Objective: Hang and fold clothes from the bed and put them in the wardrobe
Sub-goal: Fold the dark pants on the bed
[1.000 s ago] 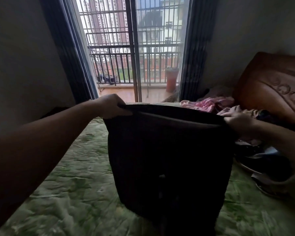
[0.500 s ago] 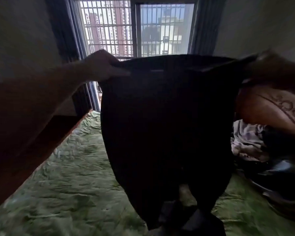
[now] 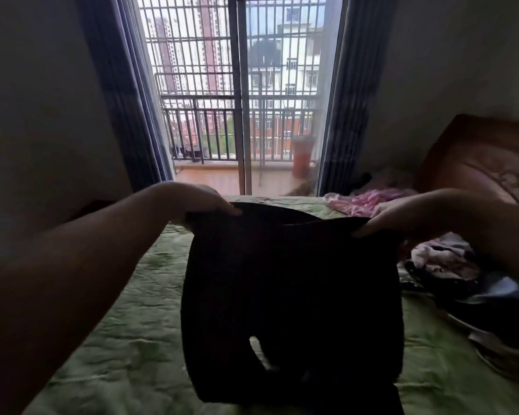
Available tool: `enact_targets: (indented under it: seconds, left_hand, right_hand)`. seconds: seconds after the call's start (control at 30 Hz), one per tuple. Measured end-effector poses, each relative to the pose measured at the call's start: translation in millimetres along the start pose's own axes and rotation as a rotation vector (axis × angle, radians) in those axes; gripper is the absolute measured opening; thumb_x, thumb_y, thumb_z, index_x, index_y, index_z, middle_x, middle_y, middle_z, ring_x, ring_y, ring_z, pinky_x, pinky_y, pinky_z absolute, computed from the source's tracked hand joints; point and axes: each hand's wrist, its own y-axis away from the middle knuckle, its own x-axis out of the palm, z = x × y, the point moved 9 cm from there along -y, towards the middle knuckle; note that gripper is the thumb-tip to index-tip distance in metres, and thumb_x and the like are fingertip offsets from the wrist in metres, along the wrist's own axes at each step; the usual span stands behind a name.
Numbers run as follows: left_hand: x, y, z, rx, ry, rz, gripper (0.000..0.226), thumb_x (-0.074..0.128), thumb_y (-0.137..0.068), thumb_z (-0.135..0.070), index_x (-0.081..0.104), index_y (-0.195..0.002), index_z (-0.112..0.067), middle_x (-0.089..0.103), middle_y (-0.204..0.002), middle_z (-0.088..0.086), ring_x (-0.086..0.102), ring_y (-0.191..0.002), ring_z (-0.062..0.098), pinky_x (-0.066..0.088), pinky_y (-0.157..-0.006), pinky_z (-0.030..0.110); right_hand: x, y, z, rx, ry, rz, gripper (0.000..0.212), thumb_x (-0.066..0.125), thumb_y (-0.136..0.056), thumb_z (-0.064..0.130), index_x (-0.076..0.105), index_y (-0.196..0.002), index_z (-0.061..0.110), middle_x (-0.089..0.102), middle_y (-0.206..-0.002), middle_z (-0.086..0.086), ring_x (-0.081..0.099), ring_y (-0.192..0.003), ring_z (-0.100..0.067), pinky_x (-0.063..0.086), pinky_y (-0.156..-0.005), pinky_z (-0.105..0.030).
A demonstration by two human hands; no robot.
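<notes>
— Where is the dark fabric garment (image 3: pixel 291 283)?
— Above the green quilted bed (image 3: pixel 126 333), stretched between both hands.
— Grips?
— Left hand (image 3: pixel 198 202) and right hand (image 3: pixel 402 217) each pinch a top corner, fingers curled.

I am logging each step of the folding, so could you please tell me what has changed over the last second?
Both hands, left hand and right hand, swung the dark garment up before the window, then lowered it again over the green bedspread. They grip its top edge throughout; the clothes pile stayed put.
</notes>
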Motion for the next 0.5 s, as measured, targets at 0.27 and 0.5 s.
enact_targets:
  seconds: [0.27, 0.5]
  left_hand:
    - [4, -9, -5, 0.037, 0.402, -0.015, 0.024, 0.061, -0.090, -0.032, 0.060, -0.094, -0.008, 0.067, -0.072, 0.004, 0.065, -0.055, 0.012, 0.054, -0.055, 0.025]
    - [40, 22, -83, 0.346, 0.515, -0.018, 0.007, 0.058, -0.089, -0.015, 0.061, -0.094, -0.011, 0.065, -0.083, 0.001, 0.063, -0.076, 0.013, 0.053, -0.075, 0.028]
  right_hand:
    - [4, -19, 31, -0.153, -0.604, -0.048, 0.010, 0.051, -0.090, 0.014, 0.056, -0.085, 0.007, 0.057, -0.053, -0.005, 0.055, -0.040, -0.013, 0.050, -0.044, -0.021]
    - [19, 2, 114, -0.407, -0.648, -0.201, 0.016, 0.055, -0.091, 0.021, 0.060, -0.093, 0.005, 0.069, -0.077, -0.013, 0.068, -0.066, -0.026, 0.058, -0.067, -0.037]
